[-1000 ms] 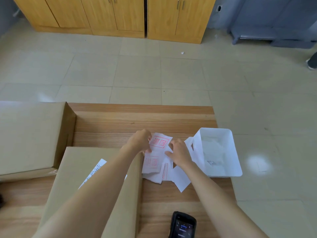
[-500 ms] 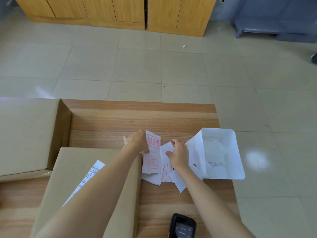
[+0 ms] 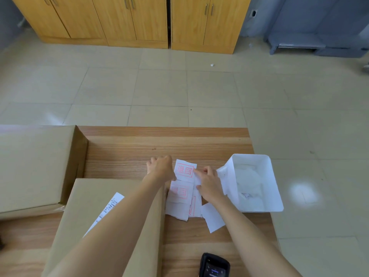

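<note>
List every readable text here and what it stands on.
"退回", red boxed stamp, on the upper paper slip.
"退回", fainter red stamp, on the lower paper slip.
Shipping label on the near cardboard box: too small to read.
Handheld device screen: blurred.

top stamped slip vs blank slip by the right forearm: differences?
The top stamped slip bears a red boxed stamp; the blank slip shows plain white.
The left hand grips the edge of the top stamped slip and the right hand touches it with its index finger; no finger touches the blank slip.
The top stamped slip lies at the pile's far end, the blank slip at its near end.
Both are small white papers on the table.
</note>
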A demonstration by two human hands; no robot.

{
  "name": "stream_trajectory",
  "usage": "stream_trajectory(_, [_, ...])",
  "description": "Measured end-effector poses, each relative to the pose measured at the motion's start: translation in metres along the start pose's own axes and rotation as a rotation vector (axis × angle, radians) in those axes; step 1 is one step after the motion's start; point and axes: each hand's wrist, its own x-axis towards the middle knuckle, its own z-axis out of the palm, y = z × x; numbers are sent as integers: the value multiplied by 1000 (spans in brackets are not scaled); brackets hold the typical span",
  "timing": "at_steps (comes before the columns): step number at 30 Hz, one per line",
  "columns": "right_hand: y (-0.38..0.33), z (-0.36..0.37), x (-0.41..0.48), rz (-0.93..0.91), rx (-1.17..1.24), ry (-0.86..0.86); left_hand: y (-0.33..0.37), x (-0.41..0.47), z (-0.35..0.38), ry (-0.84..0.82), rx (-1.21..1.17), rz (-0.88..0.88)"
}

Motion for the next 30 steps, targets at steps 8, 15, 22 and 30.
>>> stream_trajectory(8, [12,18,-6,93,6,150,-14,-12,6,71,-99,3])
stream_trajectory(15, [-2,27,-12,19,-141,161,-14,-11,5,134,-159,19])
stream_trajectory(22, [-25,35,-13,260,298,335,-15,-9,6,148,-184,23])
stream_trajectory(30, [-23,19,1,405,377,138,-17,-9,3,155,-188,33])
